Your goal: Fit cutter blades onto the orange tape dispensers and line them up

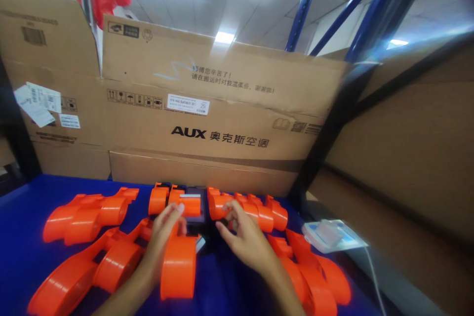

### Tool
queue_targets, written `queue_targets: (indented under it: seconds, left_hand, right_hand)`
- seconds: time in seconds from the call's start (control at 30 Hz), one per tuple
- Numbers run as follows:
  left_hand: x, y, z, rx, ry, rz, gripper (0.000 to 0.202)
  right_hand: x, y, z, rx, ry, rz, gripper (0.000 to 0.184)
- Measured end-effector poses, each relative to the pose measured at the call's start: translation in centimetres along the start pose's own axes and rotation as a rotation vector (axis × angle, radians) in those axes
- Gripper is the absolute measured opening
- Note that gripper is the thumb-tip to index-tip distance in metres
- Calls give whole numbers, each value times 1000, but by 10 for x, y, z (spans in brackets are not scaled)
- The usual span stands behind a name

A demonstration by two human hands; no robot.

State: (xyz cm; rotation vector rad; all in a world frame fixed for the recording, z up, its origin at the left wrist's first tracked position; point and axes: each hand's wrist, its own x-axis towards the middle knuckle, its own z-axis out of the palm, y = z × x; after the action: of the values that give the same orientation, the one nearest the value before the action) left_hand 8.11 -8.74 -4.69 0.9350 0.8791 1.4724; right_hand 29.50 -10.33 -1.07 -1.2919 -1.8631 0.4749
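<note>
My left hand (167,224) is closed around the narrow upper arm of an orange plastic ring-shaped part (178,267), whose wide ring hangs below the fingers. To its right, my right hand (246,234) pinches a small dark piece (222,222) between thumb and fingers; its exact kind is too small to make out. Just beyond the hands, a dark box (202,205) stands with another orange part (189,206) in front of it or in it. A light strip (200,243) shows beside the held part, partly hidden.
More orange ring parts lie in groups at the left (87,217), front left (118,261), back right (259,212) and front right (314,276) of the blue surface (22,266). A cardboard sheet (148,138) closes the back. A white box with a cable (331,235) sits at right.
</note>
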Motion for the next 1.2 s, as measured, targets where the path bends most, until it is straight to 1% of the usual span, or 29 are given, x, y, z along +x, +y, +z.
queue_targets:
  seconds: [0.07, 0.1, 0.2, 0.3, 0.4, 0.47, 0.57, 0.63, 0.73, 0.83, 1.03, 1.2]
  left_hand:
    - [-1, -2, 2, 29, -29, 30, 40]
    - [-3, -3, 2, 41, -46, 40, 38]
    - [-7, -4, 5, 70, -113, 31, 33]
    - [-12, -2, 8, 87, -180, 13, 33]
    - [-18, 2, 13, 72, -228, 7, 35]
    - [-20, 4, 15, 53, -231, 9, 36]
    - [-21, 4, 16, 34, -234, 2, 37]
    - [-20, 2, 15, 14, -255, -21, 37]
    - [-18, 0, 14, 6, -265, -45, 39]
    - [-19, -2, 13, 32, -271, -36, 41]
    - [-19, -5, 11, -12, -269, -52, 41]
    - [-19, -5, 12, -6, -260, -67, 47]
  right_hand:
    - [2, -1, 0, 159, 130, -4, 31]
    - [3, -2, 0, 238, 181, -3, 33]
    - [3, -6, -1, 420, 294, -13, 30]
    - [1, -11, 2, 485, 344, -13, 28]
    - [-1, -17, 11, 467, 321, -24, 26]
    - [-3, -20, 17, 439, 302, -31, 25]
    - [-4, -22, 22, 368, 311, -23, 26]
    - [-4, -20, 23, 308, 306, -28, 28]
    - [-3, -16, 23, 259, 265, -52, 29]
    - [-2, -14, 24, 264, 239, -59, 27]
    - [-4, -17, 28, 280, 247, -80, 21]
    - [-4, -19, 30, 250, 223, -108, 21]
